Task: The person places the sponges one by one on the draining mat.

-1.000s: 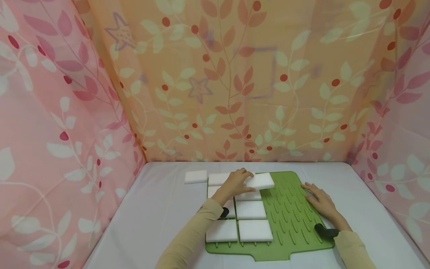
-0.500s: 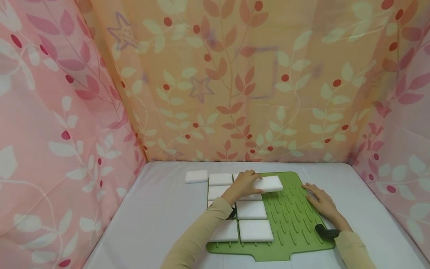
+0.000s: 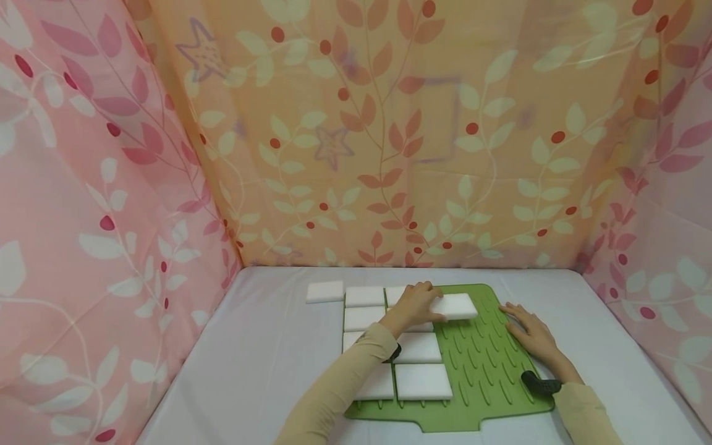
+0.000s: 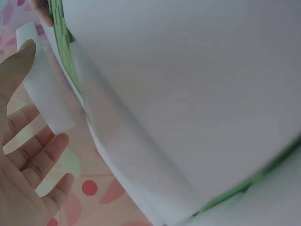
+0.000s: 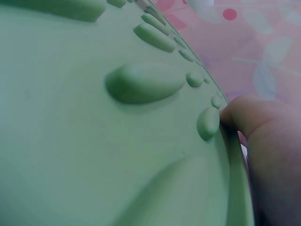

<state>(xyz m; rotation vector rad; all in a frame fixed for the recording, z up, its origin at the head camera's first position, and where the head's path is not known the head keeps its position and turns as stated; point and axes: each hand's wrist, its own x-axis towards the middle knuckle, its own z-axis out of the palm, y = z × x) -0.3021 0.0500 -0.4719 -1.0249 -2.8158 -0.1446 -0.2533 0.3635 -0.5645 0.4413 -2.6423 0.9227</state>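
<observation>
My left hand (image 3: 416, 304) pinches a white sponge (image 3: 458, 305), a flat rectangular block, over the far part of a green ridged mat (image 3: 473, 402). In the left wrist view, the thumb of the left hand (image 4: 28, 162) lies on one side of this sponge (image 4: 47, 87) and fingertips on the other. Two columns of similar white sponges (image 3: 424, 381) cover the mat's left half, partly hidden by the left arm. Along the mat's right edge rests my right hand (image 3: 532, 332), fingers extended; its thumb (image 5: 277, 146) touches the mat's rim in the right wrist view.
Another white sponge (image 3: 325, 292) lies off the mat at the far left, on the white tabletop (image 3: 250, 346). Raised oval ridges cover the mat's right half. Floral curtains (image 3: 389, 185) enclose the table at the back and both sides.
My left hand has carried the pinched sponge to the right, beyond the second column, over the bare ridges. The right hand has stayed at the mat's right edge.
</observation>
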